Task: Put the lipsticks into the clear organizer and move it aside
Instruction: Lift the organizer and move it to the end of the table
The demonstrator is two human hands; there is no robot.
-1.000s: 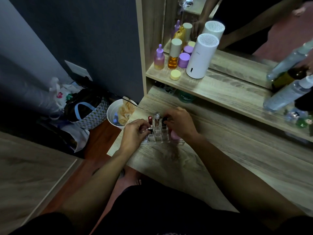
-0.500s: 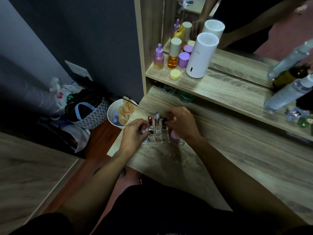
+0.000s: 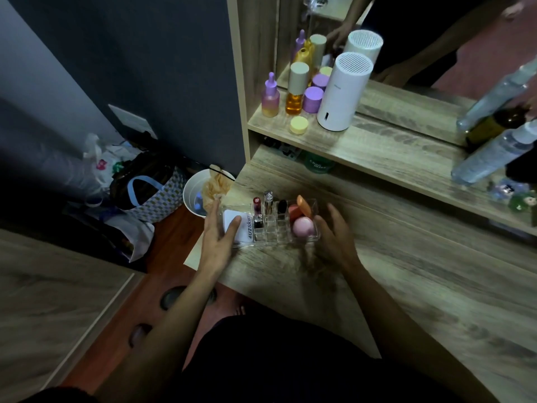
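The clear organizer (image 3: 273,232) stands near the left edge of the wooden desk (image 3: 377,271). Several lipsticks stand upright in its middle slots: a red-topped one (image 3: 257,205), a silver one (image 3: 268,202), a black one (image 3: 282,209) and a short dark one (image 3: 258,221). Its left compartment holds a white packet (image 3: 239,229); its right one holds pink and orange sponges (image 3: 302,221). My left hand (image 3: 219,237) lies spread against the organizer's left end, fingertips on the packet. My right hand (image 3: 334,234) is spread beside the right end, fingers apart.
A shelf above the desk carries purple and amber bottles (image 3: 293,91), a yellow jar (image 3: 298,125) and a white cylinder (image 3: 343,91) before a mirror. Clear bottles (image 3: 494,152) lie at right. A white bin (image 3: 200,193) and bags (image 3: 148,190) sit on the floor left of the desk.
Both hands have come off the lipsticks and moved apart to the organizer's two ends, fingers spread. The lipsticks and sponges are uncovered now.
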